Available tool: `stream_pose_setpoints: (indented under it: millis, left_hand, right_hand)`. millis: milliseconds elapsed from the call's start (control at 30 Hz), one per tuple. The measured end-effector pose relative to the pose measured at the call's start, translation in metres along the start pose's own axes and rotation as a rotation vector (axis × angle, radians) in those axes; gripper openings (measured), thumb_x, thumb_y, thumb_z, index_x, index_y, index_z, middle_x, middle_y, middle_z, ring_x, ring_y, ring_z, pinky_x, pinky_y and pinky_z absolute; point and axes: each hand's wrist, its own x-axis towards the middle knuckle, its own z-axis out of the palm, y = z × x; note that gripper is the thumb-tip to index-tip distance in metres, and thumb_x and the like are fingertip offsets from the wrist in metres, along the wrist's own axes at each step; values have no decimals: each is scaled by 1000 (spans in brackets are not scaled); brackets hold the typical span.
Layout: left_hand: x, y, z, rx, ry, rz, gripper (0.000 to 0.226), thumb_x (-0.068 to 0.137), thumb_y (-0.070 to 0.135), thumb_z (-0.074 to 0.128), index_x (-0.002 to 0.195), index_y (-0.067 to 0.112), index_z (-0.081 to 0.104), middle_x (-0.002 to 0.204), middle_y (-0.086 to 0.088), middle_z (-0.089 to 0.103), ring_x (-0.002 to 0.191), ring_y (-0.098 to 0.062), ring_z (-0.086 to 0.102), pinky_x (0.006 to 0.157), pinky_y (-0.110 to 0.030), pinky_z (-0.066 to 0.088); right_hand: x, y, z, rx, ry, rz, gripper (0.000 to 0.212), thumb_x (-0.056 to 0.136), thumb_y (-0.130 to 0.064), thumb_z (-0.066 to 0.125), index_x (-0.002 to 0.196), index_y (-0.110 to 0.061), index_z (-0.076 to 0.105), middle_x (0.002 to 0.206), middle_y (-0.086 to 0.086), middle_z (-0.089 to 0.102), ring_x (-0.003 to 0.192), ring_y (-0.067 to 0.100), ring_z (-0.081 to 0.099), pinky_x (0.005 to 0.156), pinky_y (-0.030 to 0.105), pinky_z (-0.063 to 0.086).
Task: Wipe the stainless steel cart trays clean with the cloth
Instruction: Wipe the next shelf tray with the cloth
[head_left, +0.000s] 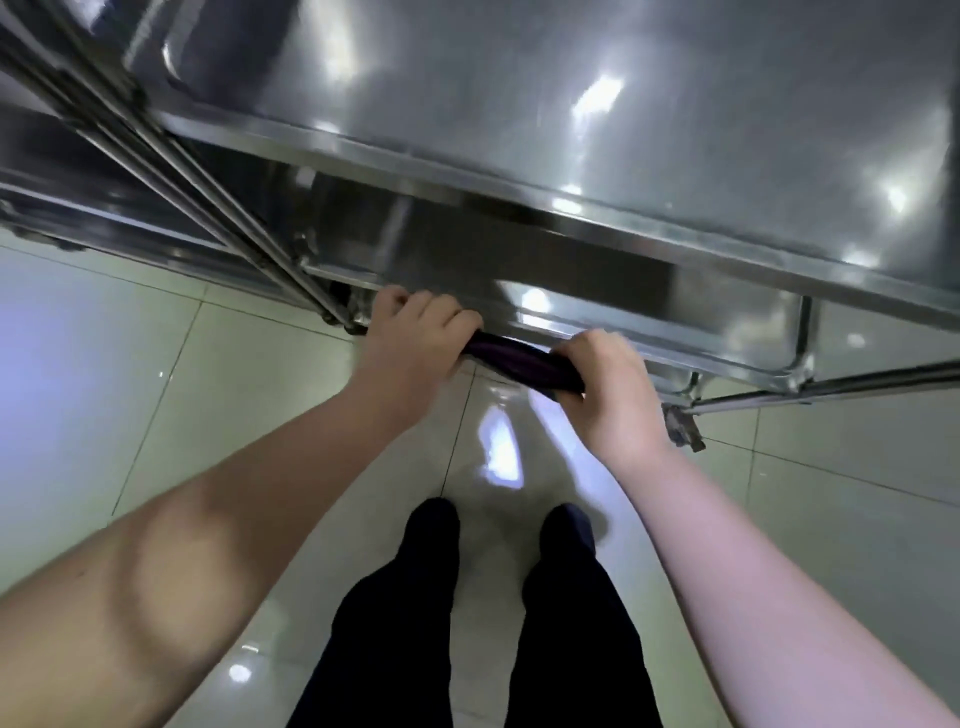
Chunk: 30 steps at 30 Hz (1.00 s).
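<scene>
A stainless steel cart fills the upper view. Its shiny top tray (623, 119) is nearest the camera, and a lower tray (545, 291) shows beneath its front rim. A dark purple cloth (519, 364), rolled into a thick rope, stretches between both hands just in front of the lower tray's edge. My left hand (415, 338) grips the cloth's left end with curled fingers. My right hand (608, 379) grips the right end. The ends of the cloth are hidden inside the fists.
Steel upright rods (171, 171) run diagonally at the cart's left corner. A caster wheel (685, 426) sits under the right side. The floor is glossy pale tile (156, 374). My legs in dark trousers (467, 623) stand close before the cart.
</scene>
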Motion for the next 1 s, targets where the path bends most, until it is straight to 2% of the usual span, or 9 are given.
stream_pose_setpoints:
  millis: [67, 133, 200, 333, 433, 567, 667, 800, 1000]
  left_hand:
    - [10, 0, -56, -3, 14, 15, 24, 79, 16, 74, 103, 15, 70, 95, -5, 67, 85, -29, 63, 87, -41, 35]
    - [25, 4, -114, -17, 7, 60, 25, 81, 18, 72, 106, 15, 68, 98, -5, 67, 90, -30, 62, 88, -42, 34]
    - [45, 12, -165, 9, -7, 122, 23, 83, 20, 68, 106, 17, 67, 99, -5, 65, 91, -30, 60, 86, -42, 34]
    - [93, 44, -239, 35, -16, 285, 20, 93, 26, 55, 112, 21, 58, 104, -3, 58, 99, -29, 53, 84, -39, 29]
    - [129, 80, -283, 17, 75, 408, 20, 95, 28, 55, 113, 20, 58, 106, -4, 59, 103, -29, 53, 84, -40, 30]
    - [174, 143, -328, -5, 201, 514, 18, 94, 30, 53, 108, 20, 59, 104, -4, 60, 101, -30, 55, 83, -41, 32]
    - [202, 202, -356, -26, 284, 564, 18, 90, 31, 59, 103, 19, 60, 99, -6, 62, 95, -32, 57, 81, -40, 31]
    - [231, 293, -385, -54, 321, 606, 22, 89, 34, 62, 105, 20, 61, 100, -4, 61, 97, -31, 56, 78, -38, 28]
    - [249, 450, -403, -193, 367, 794, 27, 95, 41, 57, 113, 21, 62, 102, -3, 60, 100, -29, 55, 82, -38, 29]
  right_hand:
    - [-9, -25, -53, -8, 37, -64, 33, 68, 11, 62, 96, -6, 69, 87, 5, 57, 84, 33, 51, 71, 35, 34]
    - [-18, -49, -106, -35, 90, -86, 35, 68, 13, 64, 99, -1, 69, 91, 13, 63, 84, 36, 54, 76, 39, 42]
    - [-26, -69, -155, -71, 149, -62, 31, 70, 10, 66, 99, 0, 69, 91, 17, 64, 84, 39, 56, 78, 43, 45]
    - [-51, -83, -242, -169, 265, 21, 23, 79, -2, 65, 101, -5, 71, 89, 14, 62, 86, 37, 53, 76, 40, 40]
    - [-73, -78, -304, -227, 358, 84, 21, 82, -5, 63, 101, -6, 71, 90, 14, 63, 86, 37, 54, 77, 44, 44]
    - [-111, -60, -379, -368, 488, 166, 22, 80, -2, 60, 99, -8, 70, 91, 13, 64, 87, 37, 53, 74, 42, 43]
    - [-148, -37, -433, -465, 564, 200, 20, 82, -6, 61, 100, -6, 70, 92, 17, 64, 86, 39, 54, 73, 46, 45]
    - [-206, 9, -497, -532, 665, 258, 18, 85, -7, 60, 101, -8, 69, 93, 14, 64, 87, 37, 54, 73, 44, 45]
    - [-316, 107, -572, -579, 723, 413, 19, 88, -9, 60, 105, -13, 67, 100, 8, 63, 94, 31, 55, 78, 42, 48]
